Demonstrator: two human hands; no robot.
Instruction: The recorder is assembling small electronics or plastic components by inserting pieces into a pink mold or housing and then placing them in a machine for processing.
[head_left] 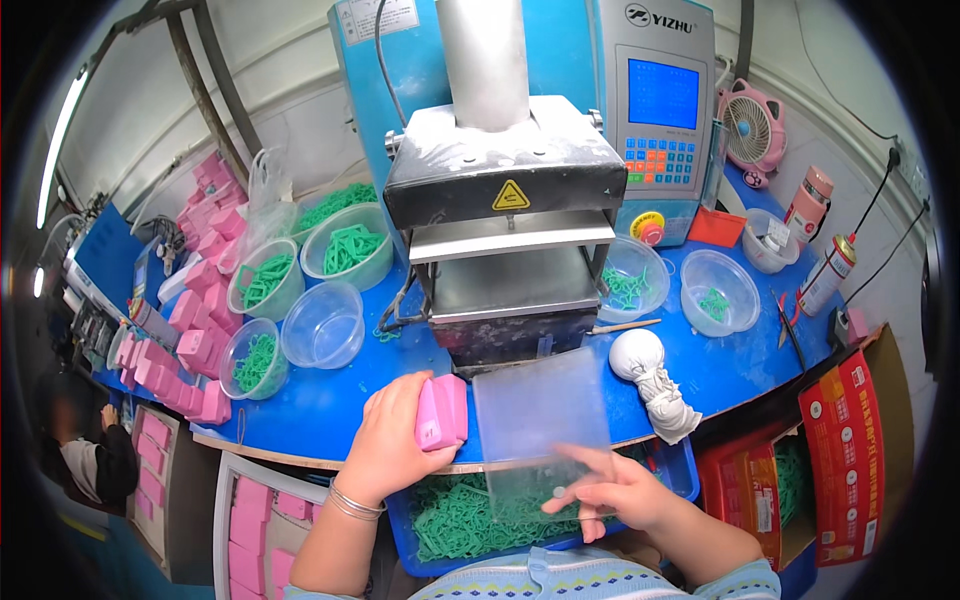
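My left hand (385, 440) is closed around a pink block (441, 414) at the table's front edge, left of a clear flat sheet (540, 405). That sheet leans out from below the press (515, 290) and overhangs the edge. At its lower right is my right hand (610, 490), fingers spread, the index finger slightly blurred. A small whitish spot (560, 491) shows by its fingertips; I cannot tell what it is. Below both hands, a blue bin (405, 530) holds many green strip-like pieces (460, 515).
Clear tubs (322, 325) stand left of the press, several with green pieces; two more (720, 292) stand right. Pink blocks (200, 345) are piled far left. A white cloth-wrapped ball (650, 380), spray can (828, 275), pink fan (752, 125) and red box (845, 460) are right. Another person (90, 450) is far left.
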